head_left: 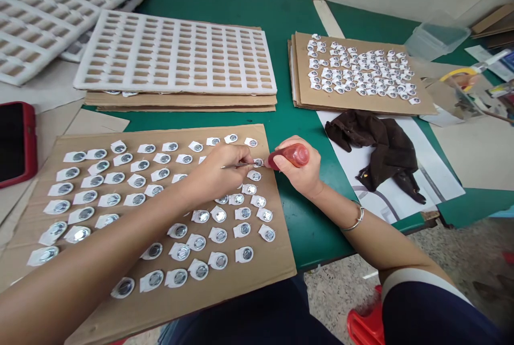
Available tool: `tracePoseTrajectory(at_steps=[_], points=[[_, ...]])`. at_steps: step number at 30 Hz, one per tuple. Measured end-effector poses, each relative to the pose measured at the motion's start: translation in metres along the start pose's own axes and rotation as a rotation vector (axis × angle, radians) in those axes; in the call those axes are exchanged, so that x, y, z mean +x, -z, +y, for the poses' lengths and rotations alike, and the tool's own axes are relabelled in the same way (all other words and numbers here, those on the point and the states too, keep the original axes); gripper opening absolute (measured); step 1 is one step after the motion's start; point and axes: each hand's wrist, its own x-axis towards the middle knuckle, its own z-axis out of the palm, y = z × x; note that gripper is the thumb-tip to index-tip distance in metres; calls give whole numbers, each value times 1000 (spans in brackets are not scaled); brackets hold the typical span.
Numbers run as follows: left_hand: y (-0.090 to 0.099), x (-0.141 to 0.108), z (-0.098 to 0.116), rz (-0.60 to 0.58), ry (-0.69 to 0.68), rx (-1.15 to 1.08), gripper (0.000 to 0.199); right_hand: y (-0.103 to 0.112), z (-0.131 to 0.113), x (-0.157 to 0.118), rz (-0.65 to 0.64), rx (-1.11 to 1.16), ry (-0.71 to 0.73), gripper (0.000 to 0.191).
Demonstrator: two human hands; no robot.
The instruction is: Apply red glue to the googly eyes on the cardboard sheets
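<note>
My left hand (pixel 225 171) is closed on thin metal tweezers (pixel 237 165), which reach to a small round metal part on a white backing (pixel 258 163) near the right edge of a cardboard sheet (pixel 277 259). Wrapped around a small red squeeze bottle (pixel 295 156), my right hand (pixel 307 173) tilts its narrow end toward that same part. Whether the tip touches it I cannot tell. Several like parts, round silver discs on white tabs (pixel 218 235), lie in rough rows over the sheet. My left forearm hides some of them.
Behind the sheet, a white foam tray with slots (pixel 176 55) rests on stacked cardboard; more foam trays (pixel 48 7) lean left. Another cardboard (pixel 321 101) at back right bears similar parts. A dark cloth (pixel 385 141), red-cased phone (pixel 30 141) and clear plastic box (pixel 436 39) lie around.
</note>
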Motion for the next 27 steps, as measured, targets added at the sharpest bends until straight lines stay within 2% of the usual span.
tracePoseTrajectory(at_steps=[21,24,27], points=[[1,-1,1,-3,28,2,13,-2,-1,-1,2,11,-22,18],[-2,1,-6,-6,59,-30,12,-1,3,1,45,107,-154,22],[-3,3,-9,-17,106,-106,12,8,9,12,156,418,-354,31]])
